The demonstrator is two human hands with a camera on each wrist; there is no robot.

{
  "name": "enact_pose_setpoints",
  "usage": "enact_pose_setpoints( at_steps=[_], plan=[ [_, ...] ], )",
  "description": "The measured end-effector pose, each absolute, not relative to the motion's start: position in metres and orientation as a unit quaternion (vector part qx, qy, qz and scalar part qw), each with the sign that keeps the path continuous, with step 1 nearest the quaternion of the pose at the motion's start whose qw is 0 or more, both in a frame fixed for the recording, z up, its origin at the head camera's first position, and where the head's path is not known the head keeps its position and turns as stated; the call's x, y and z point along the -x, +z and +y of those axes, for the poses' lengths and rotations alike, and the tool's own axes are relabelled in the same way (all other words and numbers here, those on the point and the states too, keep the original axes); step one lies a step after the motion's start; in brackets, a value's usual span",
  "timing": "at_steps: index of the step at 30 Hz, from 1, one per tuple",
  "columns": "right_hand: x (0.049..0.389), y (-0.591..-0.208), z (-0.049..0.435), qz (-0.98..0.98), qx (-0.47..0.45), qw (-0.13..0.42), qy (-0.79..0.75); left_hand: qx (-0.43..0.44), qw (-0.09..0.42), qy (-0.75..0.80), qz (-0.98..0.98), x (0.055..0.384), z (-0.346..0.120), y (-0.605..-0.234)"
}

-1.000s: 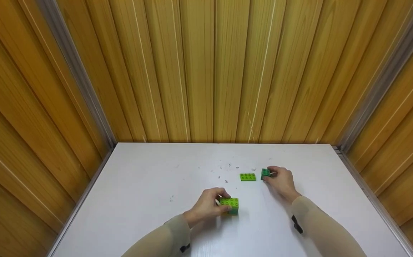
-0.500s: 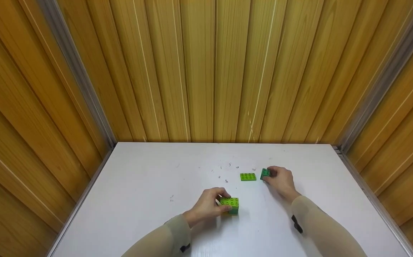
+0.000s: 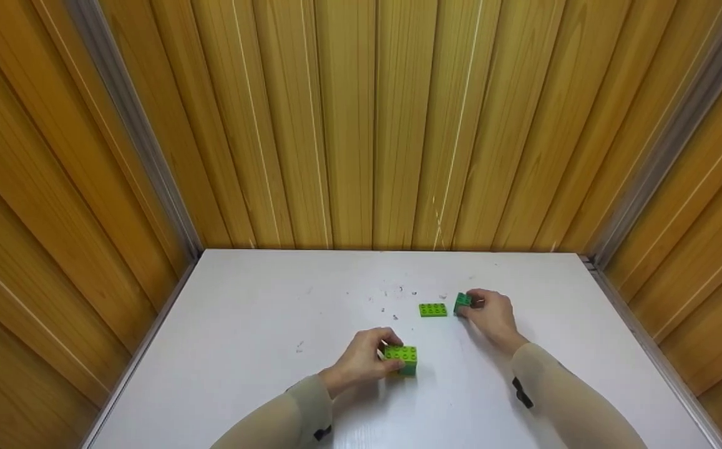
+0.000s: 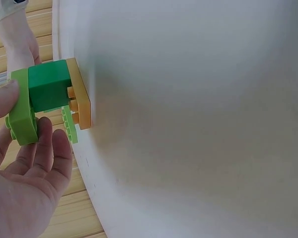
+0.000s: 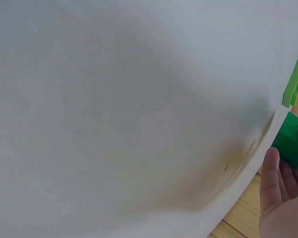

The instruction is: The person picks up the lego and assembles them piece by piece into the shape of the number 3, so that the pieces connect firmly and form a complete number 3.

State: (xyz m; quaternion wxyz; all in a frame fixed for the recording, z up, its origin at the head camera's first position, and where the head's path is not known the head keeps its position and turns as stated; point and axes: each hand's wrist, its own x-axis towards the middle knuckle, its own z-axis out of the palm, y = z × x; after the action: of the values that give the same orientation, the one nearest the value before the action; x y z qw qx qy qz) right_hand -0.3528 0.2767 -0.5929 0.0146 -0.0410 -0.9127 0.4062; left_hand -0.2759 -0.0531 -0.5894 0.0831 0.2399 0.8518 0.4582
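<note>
Left hand (image 3: 362,357) grips brick stack (image 3: 408,362), likely to steady it; right hand (image 3: 493,317) pinches green brick (image 3: 462,300), its contact with table (image 3: 242,330) unclear.

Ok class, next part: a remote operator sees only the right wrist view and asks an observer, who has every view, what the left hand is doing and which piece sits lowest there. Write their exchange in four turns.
Operator: I see the right hand pinching a green brick. What is the left hand doing?
Observer: It grips a stack of pieces.
Operator: I can't see that. Which piece is lowest?
Observer: An orange piece, shown by the left wrist view.
</note>
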Motion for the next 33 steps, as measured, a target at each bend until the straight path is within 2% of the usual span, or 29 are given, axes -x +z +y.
enact_pose_setpoints(
  at_steps=[7, 14, 33],
  plan=[
    [0.352, -0.587, 0.276, -0.915, 0.019, 0.021, 0.403, -0.243, 0.088, 0.456, 0.851, 0.277, -0.054, -0.588],
    [0.348, -0.579, 0.273, -0.915, -0.017, 0.058, 0.398, -0.256, 0.074, 0.447, 0.854, 0.278, -0.054, -0.587],
    [0.335, -0.562, 0.26, -0.899, -0.051, 0.092, 0.425, -0.255, 0.074, 0.443, 0.856, 0.277, -0.054, -0.587]
  ],
)
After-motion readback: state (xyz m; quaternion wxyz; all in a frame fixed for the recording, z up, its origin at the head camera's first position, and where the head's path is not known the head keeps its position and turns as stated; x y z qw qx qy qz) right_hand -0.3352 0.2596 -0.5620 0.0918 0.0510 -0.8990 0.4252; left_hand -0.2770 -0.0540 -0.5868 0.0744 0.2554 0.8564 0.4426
